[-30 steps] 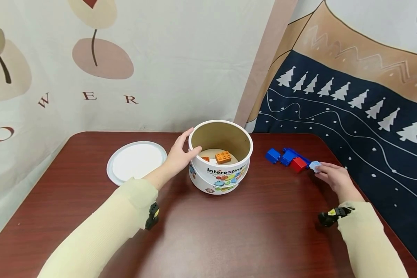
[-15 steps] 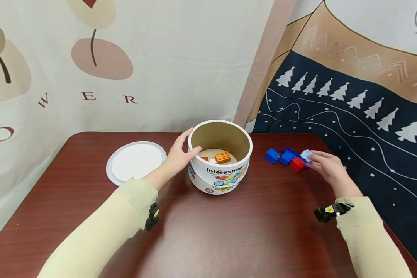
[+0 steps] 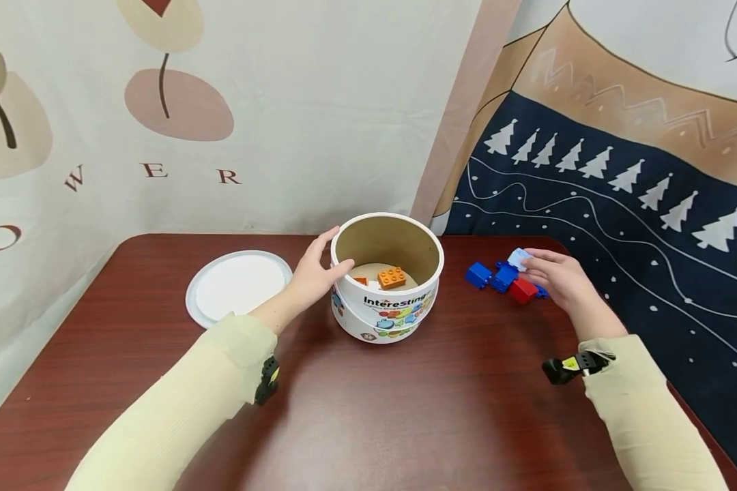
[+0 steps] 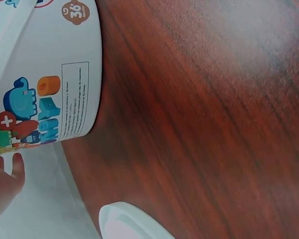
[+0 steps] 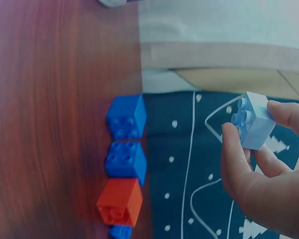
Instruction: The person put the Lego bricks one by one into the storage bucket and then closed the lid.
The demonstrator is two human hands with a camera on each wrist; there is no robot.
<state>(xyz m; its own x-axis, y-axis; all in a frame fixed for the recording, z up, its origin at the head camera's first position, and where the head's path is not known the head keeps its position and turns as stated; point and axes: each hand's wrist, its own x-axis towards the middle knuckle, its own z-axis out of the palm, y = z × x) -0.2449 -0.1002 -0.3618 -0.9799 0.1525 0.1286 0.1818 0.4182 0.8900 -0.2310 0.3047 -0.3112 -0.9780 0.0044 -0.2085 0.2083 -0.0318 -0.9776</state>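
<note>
My right hand point(image 3: 555, 276) pinches a light blue toy brick point(image 5: 256, 122) between thumb and fingers, its studs facing left in the right wrist view. It is held above a row of bricks: a blue brick point(image 5: 126, 117), another blue one point(image 5: 125, 159), a red brick point(image 5: 119, 201) and a small blue piece point(image 5: 120, 231). My left hand point(image 3: 310, 276) rests with spread fingers against the left side of a white bucket point(image 3: 383, 314), thumb at the rim. Inside the bucket lie an orange brick point(image 3: 392, 277) and other pieces, partly hidden by the wall.
A round white lid point(image 3: 239, 286) lies on the brown table point(image 3: 417, 409), left of the bucket and behind my left forearm. A pale printed cloth point(image 3: 319, 116) stands behind the table, and a dark blue one with trees point(image 3: 589, 225) borders its right side.
My right hand has moved left and away from me with the light blue brick, rising from the right end of the row to above it. The left hand stays at the bucket.
</note>
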